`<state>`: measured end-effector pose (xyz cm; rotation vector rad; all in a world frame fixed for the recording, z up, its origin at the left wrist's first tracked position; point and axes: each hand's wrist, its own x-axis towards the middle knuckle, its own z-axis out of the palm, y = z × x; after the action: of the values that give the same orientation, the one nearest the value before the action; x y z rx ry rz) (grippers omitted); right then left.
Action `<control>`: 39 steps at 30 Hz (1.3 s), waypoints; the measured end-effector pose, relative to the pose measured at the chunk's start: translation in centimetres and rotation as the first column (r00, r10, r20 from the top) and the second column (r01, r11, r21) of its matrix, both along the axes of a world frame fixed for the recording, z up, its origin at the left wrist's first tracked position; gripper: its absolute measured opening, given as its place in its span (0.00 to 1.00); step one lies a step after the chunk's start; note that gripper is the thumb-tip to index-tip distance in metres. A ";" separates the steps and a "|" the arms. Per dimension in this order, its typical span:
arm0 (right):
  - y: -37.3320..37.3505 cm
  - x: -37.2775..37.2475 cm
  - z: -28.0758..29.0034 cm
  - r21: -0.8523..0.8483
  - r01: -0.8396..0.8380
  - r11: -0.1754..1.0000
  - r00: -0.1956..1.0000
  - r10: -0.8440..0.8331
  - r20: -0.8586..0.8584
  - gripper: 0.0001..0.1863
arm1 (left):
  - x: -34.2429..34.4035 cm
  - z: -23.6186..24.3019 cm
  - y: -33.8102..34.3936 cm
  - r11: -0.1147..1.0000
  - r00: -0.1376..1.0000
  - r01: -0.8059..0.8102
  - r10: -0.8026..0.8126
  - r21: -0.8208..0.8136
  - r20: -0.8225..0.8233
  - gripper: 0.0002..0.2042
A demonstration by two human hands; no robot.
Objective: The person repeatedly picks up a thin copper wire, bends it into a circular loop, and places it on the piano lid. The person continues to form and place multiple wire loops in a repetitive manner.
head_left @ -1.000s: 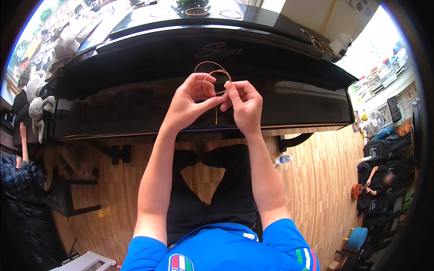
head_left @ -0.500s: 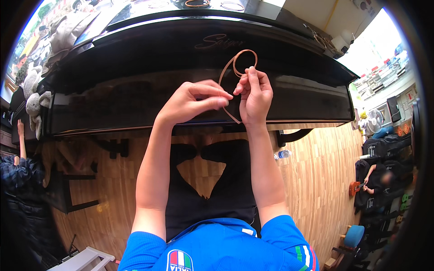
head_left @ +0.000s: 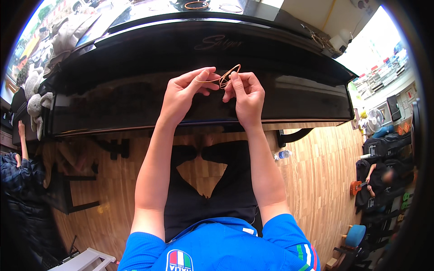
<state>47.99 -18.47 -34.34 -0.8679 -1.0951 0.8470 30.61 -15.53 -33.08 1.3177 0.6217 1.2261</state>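
Observation:
A thin, flexible brown strip (head_left: pixel 223 81) is wound into small loops between my hands, in front of the black piano (head_left: pixel 135 97). My left hand (head_left: pixel 181 95) pinches one stretch of it between thumb and fingers. The coiled part is gripped by my right hand (head_left: pixel 247 95), thumb against forefinger. Both hands are raised near each other, with a narrow gap between the fingertips. The strip's free end does not show clearly.
Two rings lie on top of the piano, one brown ring (head_left: pixel 197 8) and one pale. At left are a grey plush toy (head_left: pixel 34 105) and another person's arm (head_left: pixel 22 140). A bottle (head_left: pixel 284 154) lies on the wooden floor. Far right, someone holds a ukulele (head_left: pixel 356 188).
My left hand has turned upward and now pinches the strip. My right hand has shifted slightly left and lower. The large open loop has become a smaller, tilted coil between the hands.

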 end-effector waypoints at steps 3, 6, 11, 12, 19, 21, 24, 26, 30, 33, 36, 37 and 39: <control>0.0 0.0 0.1 -0.006 0.005 1.000 1.000 -0.005 0.009 0.10 | -0.2 0.0 0.2 0.999 0.999 0.024 -0.023 -0.029 0.034 0.20; 0.0 -0.1 0.1 0.000 -0.004 1.000 1.000 0.004 0.004 0.10 | -0.1 0.1 0.0 0.999 0.997 0.005 -0.002 -0.038 0.072 0.20; -0.2 -0.2 0.1 0.000 -0.012 1.000 1.000 0.012 0.029 0.10 | -0.4 -0.3 0.3 0.998 0.996 0.064 -0.063 -0.017 0.055 0.17; -0.2 -0.2 0.1 -0.004 -0.019 1.000 1.000 0.019 0.021 0.10 | -0.4 -0.3 0.3 0.996 0.997 0.079 -0.079 0.040 -0.006 0.16; -0.1 -0.1 0.0 0.004 -0.021 1.000 1.000 0.021 -0.008 0.10 | -0.2 0.1 0.0 0.971 0.952 0.198 -0.159 0.131 -0.261 0.13; 0.0 -0.1 -0.1 0.013 0.005 1.000 1.000 -0.005 0.007 0.10 | -0.2 0.8 -0.3 0.957 0.935 0.289 -0.278 0.018 -0.218 0.13; -0.2 -0.3 0.0 0.014 0.059 0.998 0.995 -0.060 0.076 0.10 | 0.2 0.8 -0.8 0.953 0.913 0.244 -0.164 0.181 -0.373 0.10; -0.5 -0.6 0.1 -0.014 0.118 0.993 0.981 -0.114 0.156 0.10 | 0.6 0.8 -0.8 0.970 0.915 0.174 -0.096 0.168 -0.392 0.09; 0.0 -1.0 -0.6 0.062 0.155 0.986 0.973 -0.163 0.164 0.09 | 1.0 0.1 -0.5 0.990 0.964 0.109 -0.082 0.093 -0.253 0.10; -0.3 -1.3 -0.2 0.085 0.170 0.982 0.975 -0.180 0.130 0.09 | 0.8 -0.1 -0.3 0.991 0.962 0.125 -0.108 0.053 -0.249 0.13; -0.4 -1.1 -0.3 0.095 0.214 0.972 0.963 -0.226 0.148 0.10 | 1.1 0.1 -0.6 0.991 0.971 0.086 -0.060 0.104 -0.229 0.23; -0.4 -0.9 -0.2 0.084 0.197 0.977 0.973 -0.205 0.103 0.10 | 1.0 0.3 -0.7 0.988 0.965 0.113 -0.085 0.102 -0.247 0.27; -0.3 -0.7 0.0 0.065 0.163 0.984 0.986 -0.164 0.013 0.11 | 0.4 0.8 -0.8 0.981 0.950 0.169 -0.136 0.097 -0.282 0.35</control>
<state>47.33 -18.80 -34.32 -0.9002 -1.0454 0.6652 31.01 -16.36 -32.26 1.6235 0.6346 0.9741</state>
